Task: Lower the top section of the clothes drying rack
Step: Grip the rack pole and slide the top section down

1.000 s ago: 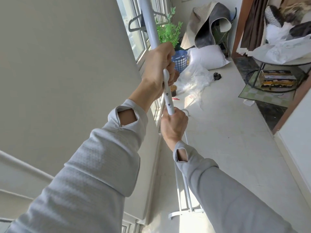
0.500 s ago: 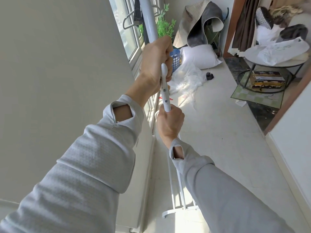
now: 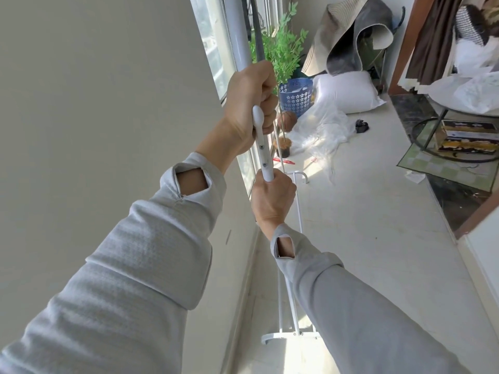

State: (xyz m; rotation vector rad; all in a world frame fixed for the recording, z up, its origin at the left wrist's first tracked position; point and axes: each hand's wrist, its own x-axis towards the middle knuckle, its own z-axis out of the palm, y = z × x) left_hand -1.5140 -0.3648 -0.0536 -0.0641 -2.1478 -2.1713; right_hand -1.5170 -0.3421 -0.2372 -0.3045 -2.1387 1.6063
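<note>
2 hands grip the tall white metal clothes drying rack (image 3: 290,300) by the window, left hand (image 3: 249,103) clenched on its grey upper pole (image 3: 239,36), right hand (image 3: 272,199) wrapped beneath the white plastic sliding collar (image 3: 261,147), so lowering looks underway, unfinished.

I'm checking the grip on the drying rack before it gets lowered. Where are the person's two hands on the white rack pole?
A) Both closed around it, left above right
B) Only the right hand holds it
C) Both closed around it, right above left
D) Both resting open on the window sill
A: the left hand is wrapped around the white metal rack pole higher up, and the right hand grips it just below.
</note>
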